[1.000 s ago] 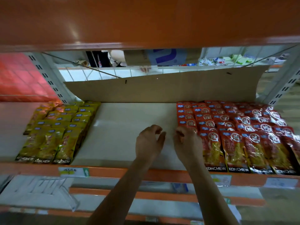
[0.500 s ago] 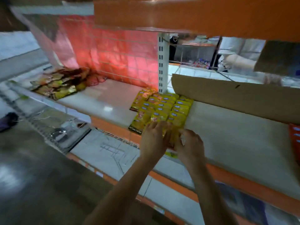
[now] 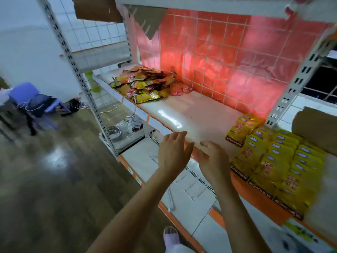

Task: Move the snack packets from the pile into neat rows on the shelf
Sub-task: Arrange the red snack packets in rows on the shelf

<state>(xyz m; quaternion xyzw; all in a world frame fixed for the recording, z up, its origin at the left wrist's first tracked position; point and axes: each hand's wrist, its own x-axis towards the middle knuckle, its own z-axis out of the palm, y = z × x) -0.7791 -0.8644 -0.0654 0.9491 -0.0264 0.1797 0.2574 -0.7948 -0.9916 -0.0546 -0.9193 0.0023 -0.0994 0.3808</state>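
The loose pile of yellow and red snack packets (image 3: 144,84) lies well beyond my left grip (image 3: 173,154) and off to its left, at the far end of the white shelf with the orange front edge (image 3: 191,114). Bare board lies between. Both grips hover released, fingers spread, over that edge, my right grip (image 3: 212,159) just beside the left. Neat rows of yellow packets (image 3: 273,157) sit to its right.
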